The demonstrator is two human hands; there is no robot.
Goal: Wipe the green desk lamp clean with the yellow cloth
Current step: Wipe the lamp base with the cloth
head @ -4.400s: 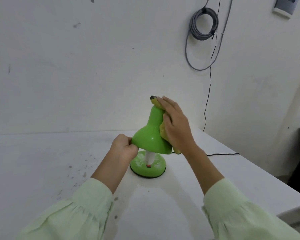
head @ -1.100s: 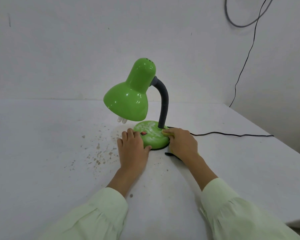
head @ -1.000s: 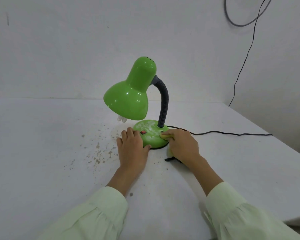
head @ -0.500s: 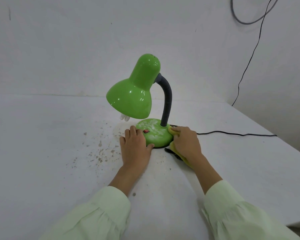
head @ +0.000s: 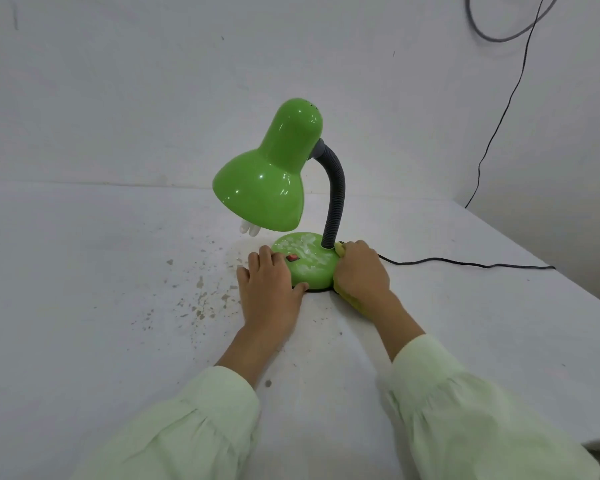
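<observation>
We see the glossy green desk lamp (head: 274, 178) standing upright on the white tabletop (head: 84, 289), near the middle, well back from the near edge. Its bell-shaped shade tilts down to the left, and a white bulb tip (head: 249, 229) pokes out under the rim. A grey ribbed gooseneck (head: 335, 199) curves from the shade into the round green base (head: 309, 268). The base top shows white smears and carries a small red rocker switch (head: 292, 258).

Left hand (head: 269, 289) lies flat and spread on the table, fingers touching the base's left edge, thumb against its front rim; it grips nothing. Right hand (head: 359, 271) is curled over the crumpled yellow cloth (head: 355, 299), pressing it against the right side of the base just beside the gooseneck foot. Most of the cloth is hidden under the palm, with yellow showing at the fingertips and below the wrist.

A thin black power cord (head: 465, 263) runs right from behind the base across the table. Brown specks (head: 198, 299) dot the tabletop left of the left hand. Both forearms wear pale green sleeves (head: 465, 410).
</observation>
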